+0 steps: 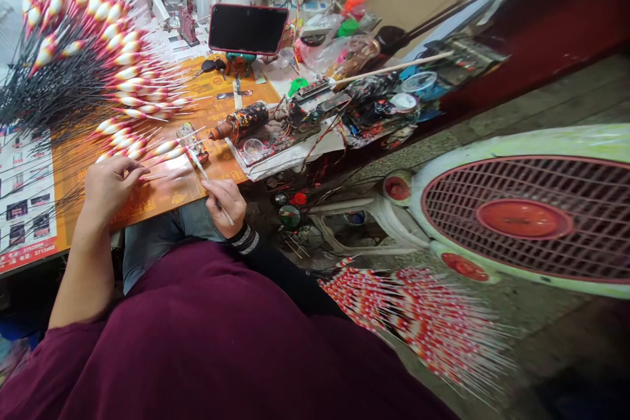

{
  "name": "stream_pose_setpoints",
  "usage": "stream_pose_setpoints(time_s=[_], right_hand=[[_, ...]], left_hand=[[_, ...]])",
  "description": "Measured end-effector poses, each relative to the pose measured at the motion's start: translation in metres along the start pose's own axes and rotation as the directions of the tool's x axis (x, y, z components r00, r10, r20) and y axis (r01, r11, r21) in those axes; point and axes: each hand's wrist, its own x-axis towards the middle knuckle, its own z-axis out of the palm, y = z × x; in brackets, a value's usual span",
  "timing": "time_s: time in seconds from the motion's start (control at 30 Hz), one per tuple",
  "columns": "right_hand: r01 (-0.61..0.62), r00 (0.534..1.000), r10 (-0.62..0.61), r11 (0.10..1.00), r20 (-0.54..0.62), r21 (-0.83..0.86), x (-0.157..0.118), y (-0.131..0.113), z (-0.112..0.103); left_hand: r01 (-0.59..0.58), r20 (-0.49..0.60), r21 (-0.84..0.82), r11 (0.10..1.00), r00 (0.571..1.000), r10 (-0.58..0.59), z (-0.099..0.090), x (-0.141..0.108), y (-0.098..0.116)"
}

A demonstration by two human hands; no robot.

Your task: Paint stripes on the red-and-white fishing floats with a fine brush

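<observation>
**While the right hand's fingers point(219, 191) pinch a thin pale rod point(199, 167), fishing floats point(118, 65) fan across the surface point(167, 200)**

Red-and-white painted fishing floats cover the left part of the surface, their long black stems radiating past its left edge and their pale tips pointing toward the middle. More lie in a smaller cluster near the front edge, just ahead of the left hand point(109, 187). Its fingers curve inward beside a pale tip, but whether they grip anything cannot be told. The right hand point(225, 205) sits at the front edge, closed on the rod, whose far end reaches a small clear block point(191, 141) with red patches. A black cuff with white bands point(245, 239) circles that wrist, and denim jeans point(157, 243) show on the lap below a maroon top point(197, 335).

Toward the back of the surface, a smartphone point(247, 29) stands on a green holder, with keys point(209, 65) to its left. Right of the hands, a paint-spattered rotary motor point(243, 121) lies on crumpled paper point(280, 151) beside a small clear dish point(253, 149). A long wooden stick point(388, 72) rests on paint-crusted equipment point(374, 102). On the floor to the right stands an electric fan point(524, 216) with a red grille, and a dense bundle of red-and-white floats point(413, 321) lies below it.
</observation>
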Motion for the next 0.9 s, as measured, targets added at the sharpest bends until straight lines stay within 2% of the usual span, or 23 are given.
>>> stream_pose_setpoints(time_s=[0.13, 0.33, 0.5, 0.7, 0.9], right_hand=[[0.045, 0.998, -0.044, 0.998, -0.035, 0.034, -0.0003, 0.0010, 0.0001], [0.011, 1.000, -0.011, 1.000, 0.014, -0.002, -0.0002, 0.0012, -0.0003], [0.086, 0.996, -0.085, 0.996, -0.039, 0.028, 0.0042, -0.0033, -0.0017], [0.047, 0.999, -0.047, 0.999, -0.002, 0.018, 0.0031, -0.0030, -0.0009], [0.056, 0.998, -0.055, 0.998, -0.031, 0.022, 0.0026, -0.0025, -0.0008]], left_hand=[[0.001, -0.003, 0.000, 1.000, 1.000, -0.001, -0.0006, -0.0004, 0.0001], [0.002, 0.010, 0.004, 1.000, 1.000, -0.002, -0.0010, -0.0006, -0.0006], [-0.007, 0.014, 0.002, 1.000, 1.000, 0.007, -0.0001, -0.0001, -0.0006], [-0.003, 0.022, 0.010, 1.000, 1.000, 0.003, 0.0000, 0.0025, 0.0025], [-0.054, 0.021, 0.013, 0.998, 0.998, 0.054, 0.0018, 0.0062, 0.0061]])
